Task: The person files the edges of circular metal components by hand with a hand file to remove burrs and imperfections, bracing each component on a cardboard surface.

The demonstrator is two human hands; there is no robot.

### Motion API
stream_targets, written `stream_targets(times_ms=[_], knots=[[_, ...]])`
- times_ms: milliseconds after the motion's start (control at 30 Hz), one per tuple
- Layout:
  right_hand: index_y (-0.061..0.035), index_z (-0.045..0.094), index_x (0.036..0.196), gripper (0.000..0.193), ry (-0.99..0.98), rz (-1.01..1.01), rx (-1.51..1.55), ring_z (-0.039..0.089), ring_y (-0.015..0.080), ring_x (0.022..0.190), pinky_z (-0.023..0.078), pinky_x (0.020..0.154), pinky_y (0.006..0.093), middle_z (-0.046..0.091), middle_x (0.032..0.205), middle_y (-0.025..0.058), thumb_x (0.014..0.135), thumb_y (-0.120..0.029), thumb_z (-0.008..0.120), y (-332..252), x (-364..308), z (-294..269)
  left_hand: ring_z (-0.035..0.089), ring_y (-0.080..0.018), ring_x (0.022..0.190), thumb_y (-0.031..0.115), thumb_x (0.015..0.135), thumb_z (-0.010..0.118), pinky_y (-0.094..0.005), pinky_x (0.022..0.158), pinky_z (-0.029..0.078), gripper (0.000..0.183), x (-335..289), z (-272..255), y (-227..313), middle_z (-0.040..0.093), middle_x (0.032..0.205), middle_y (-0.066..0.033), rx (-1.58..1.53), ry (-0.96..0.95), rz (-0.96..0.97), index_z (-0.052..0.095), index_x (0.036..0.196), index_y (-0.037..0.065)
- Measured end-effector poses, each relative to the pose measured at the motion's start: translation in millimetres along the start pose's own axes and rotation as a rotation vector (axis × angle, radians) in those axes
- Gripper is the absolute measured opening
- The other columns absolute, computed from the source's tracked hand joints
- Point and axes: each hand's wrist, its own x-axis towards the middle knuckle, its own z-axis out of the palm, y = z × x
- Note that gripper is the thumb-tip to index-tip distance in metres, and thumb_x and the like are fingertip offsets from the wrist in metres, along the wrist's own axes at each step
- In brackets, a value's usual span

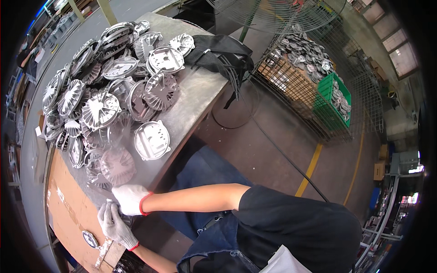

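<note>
My right hand (129,199), in a white knit glove with a red cuff, is closed at the table's near edge; what it grips is hidden. Just below it, my left hand (114,224), gloved the same way, has its fingers curled round a round metal casting (126,221), of which only a grey edge shows. Beyond my hands lies a large heap of silvery round castings (101,109) with fins and small rim lugs. One finned casting (117,165) rests close to my right hand, blurred by haze. Another casting (152,140) lies flat, apart from the heap.
A black mesh bag (217,53) with straps sits on the metal tabletop (200,86). Below stretches a cardboard-covered surface (68,191) with a small round part (90,239). Wire cage (287,98), green crate (325,91) of parts, fan guard (277,13) and trailing cable (280,152) are to the right.
</note>
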Motion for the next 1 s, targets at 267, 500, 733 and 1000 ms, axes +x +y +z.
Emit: stream_targets(times_ms=[267, 500, 733, 1000], knots=[[0.0001, 0.071, 0.113, 0.035, -0.074, 0.008, 0.019, 0.076, 0.048, 0.105, 0.061, 0.09, 0.0564, 0.077, 0.111, 0.0284, 0.094, -0.029, 0.073, -7, -2, -9, 0.072, -0.0279, 0.12, -0.003, 0.101, 0.079, -0.04, 0.104, 0.058, 0.017, -2, -4, 0, 0.078, 0.12, -0.0161, 0.063, 0.023, 0.09, 0.084, 0.117, -0.006], [-0.0034, 0.071, 0.12, 0.039, -0.075, -0.031, -0.099, 0.075, 0.0486, 0.114, 0.06, 0.097, 0.0564, 0.077, 0.119, 0.0288, 0.097, -0.035, 0.069, 0, 4, -10, 0.078, -0.028, 0.098, 0.009, 0.092, 0.089, -0.0378, 0.091, 0.061, 0.018, 11, -3, 34, 0.082, 0.107, -0.0127, 0.0, 0.067, 0.074, 0.088, 0.108, 0.003], [-0.0026, 0.069, 0.12, 0.06, -0.196, 0.162, -0.13, 0.073, 0.0445, 0.116, 0.055, 0.101, 0.051, 0.077, 0.117, 0.0237, 0.09, -0.053, 0.082, -34, 2, -26, 0.076, -0.0181, 0.104, 0.008, 0.096, 0.088, -0.0326, 0.092, 0.058, 0.011, 42, -59, 34, 0.082, 0.106, -0.0103, -0.134, 0.465, -0.214, 0.087, 0.104, 0.001], [-0.0076, 0.065, 0.135, 0.066, -0.295, 0.218, -0.077, 0.076, 0.0452, 0.118, 0.057, 0.101, 0.0524, 0.08, 0.12, 0.0256, 0.092, -0.054, 0.084, -27, -51, -59, 0.077, -0.0266, 0.115, 0.017, 0.094, 0.088, -0.0382, 0.102, 0.06, 0.019, 9, -23, 22, 0.084, 0.112, -0.011, -0.129, -0.009, -0.183, 0.089, 0.108, 0.005]])
